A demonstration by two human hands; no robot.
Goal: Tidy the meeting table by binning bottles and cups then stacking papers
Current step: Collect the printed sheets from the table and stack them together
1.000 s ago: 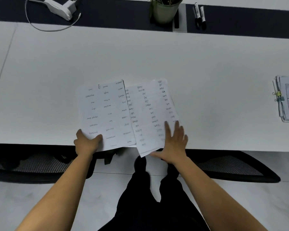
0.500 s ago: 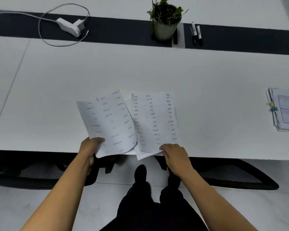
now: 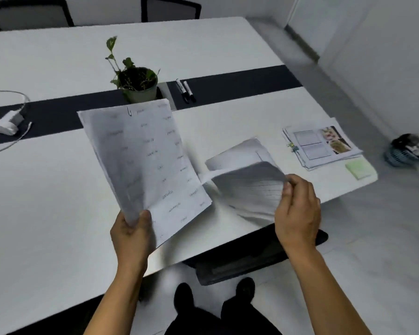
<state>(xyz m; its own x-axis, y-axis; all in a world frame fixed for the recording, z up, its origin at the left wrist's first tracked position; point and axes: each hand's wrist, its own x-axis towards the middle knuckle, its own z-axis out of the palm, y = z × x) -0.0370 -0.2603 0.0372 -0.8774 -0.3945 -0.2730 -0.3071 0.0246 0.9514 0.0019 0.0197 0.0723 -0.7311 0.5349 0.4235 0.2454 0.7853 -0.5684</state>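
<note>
My left hand [image 3: 131, 234] grips the bottom corner of a clipped set of printed sheets [image 3: 145, 160], lifted off the white table [image 3: 46, 189] and tilted upright. My right hand [image 3: 298, 211] pinches the edge of a second bundle of papers [image 3: 249, 187], which bends and curls above the table's near edge. A clipped stack of papers [image 3: 322, 146] with photos on top lies flat at the table's right end, and a green sticky-note pad [image 3: 358, 168] sits just in front of it.
A potted plant [image 3: 137, 83] and two markers [image 3: 185, 89] stand on the dark centre strip [image 3: 240, 81]. A white charger with cable [image 3: 5, 122] lies at the left. A mesh bin [image 3: 406, 151] sits on the floor to the right. Chairs stand behind and under the table.
Both bundles have been lifted off the table, the left one raised upright and the right one carried rightward and curling. The view has swung up and to the right, revealing the bin.
</note>
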